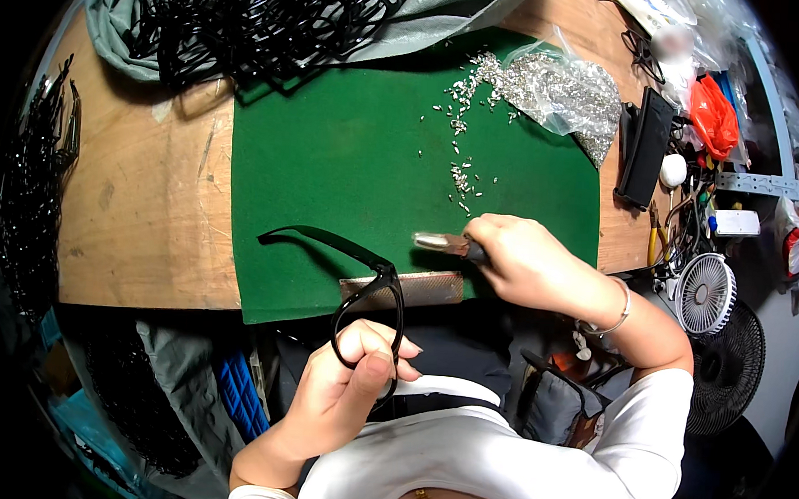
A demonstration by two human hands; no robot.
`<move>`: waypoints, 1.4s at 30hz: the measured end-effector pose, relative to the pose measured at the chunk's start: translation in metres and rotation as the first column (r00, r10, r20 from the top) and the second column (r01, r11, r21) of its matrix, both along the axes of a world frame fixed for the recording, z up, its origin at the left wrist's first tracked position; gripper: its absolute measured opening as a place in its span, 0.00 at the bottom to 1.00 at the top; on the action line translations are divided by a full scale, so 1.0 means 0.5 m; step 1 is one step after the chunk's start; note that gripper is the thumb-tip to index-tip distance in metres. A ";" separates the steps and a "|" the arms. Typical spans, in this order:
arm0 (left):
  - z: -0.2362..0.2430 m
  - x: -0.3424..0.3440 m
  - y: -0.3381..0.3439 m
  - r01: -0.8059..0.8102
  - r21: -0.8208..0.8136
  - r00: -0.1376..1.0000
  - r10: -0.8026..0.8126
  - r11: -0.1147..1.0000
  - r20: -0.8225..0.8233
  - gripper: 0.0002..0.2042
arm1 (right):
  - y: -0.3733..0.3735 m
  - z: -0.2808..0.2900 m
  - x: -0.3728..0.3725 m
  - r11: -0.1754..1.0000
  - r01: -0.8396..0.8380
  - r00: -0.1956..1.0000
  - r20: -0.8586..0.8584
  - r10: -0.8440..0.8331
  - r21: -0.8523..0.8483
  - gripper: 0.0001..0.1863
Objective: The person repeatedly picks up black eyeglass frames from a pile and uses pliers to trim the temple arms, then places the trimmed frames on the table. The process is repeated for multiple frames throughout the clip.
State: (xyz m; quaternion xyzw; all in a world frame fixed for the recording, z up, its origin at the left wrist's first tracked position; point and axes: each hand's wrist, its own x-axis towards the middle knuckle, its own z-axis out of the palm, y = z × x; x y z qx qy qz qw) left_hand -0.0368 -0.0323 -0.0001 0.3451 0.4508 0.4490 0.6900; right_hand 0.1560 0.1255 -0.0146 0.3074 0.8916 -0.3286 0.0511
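My left hand (356, 387) is closed round the lower rim of a black eyeglass frame (328, 239), its fingers passing through one lens opening. One temple of the frame reaches left over the green mat (332, 156). To the right, my right hand (525, 261) grips what looks like a pair of pliers (458, 245), metal head pointing left, its tip blurred. A gap separates the tool from the frame. Under the tool, a flat metal block (435, 288) lies at the mat's front edge, partly behind the frame. Small silver metal pieces (460, 176) are scattered farther back.
A clear plastic bag (562, 86) of silver pieces lies on the mat's far right. Many black frames (267, 21) are heaped on grey cloth at the back. A black case (644, 149), yellow-handled pliers (653, 236) and a white fan (706, 294) stand along the right.
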 end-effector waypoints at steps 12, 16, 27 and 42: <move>0.001 0.061 0.008 -0.184 -0.067 0.981 0.180 0.981 -0.067 0.23 | -0.024 -0.017 0.011 0.988 0.122 0.992 -0.042 -0.118 0.097 0.09; -0.007 0.067 0.005 -0.206 -0.017 0.977 0.204 0.979 -0.062 0.23 | -0.044 -0.017 0.000 0.964 0.105 0.994 -0.030 -0.100 0.243 0.09; -0.020 0.066 0.013 -0.233 0.026 0.970 0.234 0.972 -0.067 0.23 | -0.013 0.000 0.006 0.966 0.244 0.968 -0.040 -0.248 -0.084 0.07; -0.033 0.053 0.019 -0.198 0.099 0.968 0.210 0.975 -0.137 0.22 | -0.049 -0.007 0.005 0.984 0.097 0.995 -0.013 -0.096 0.150 0.10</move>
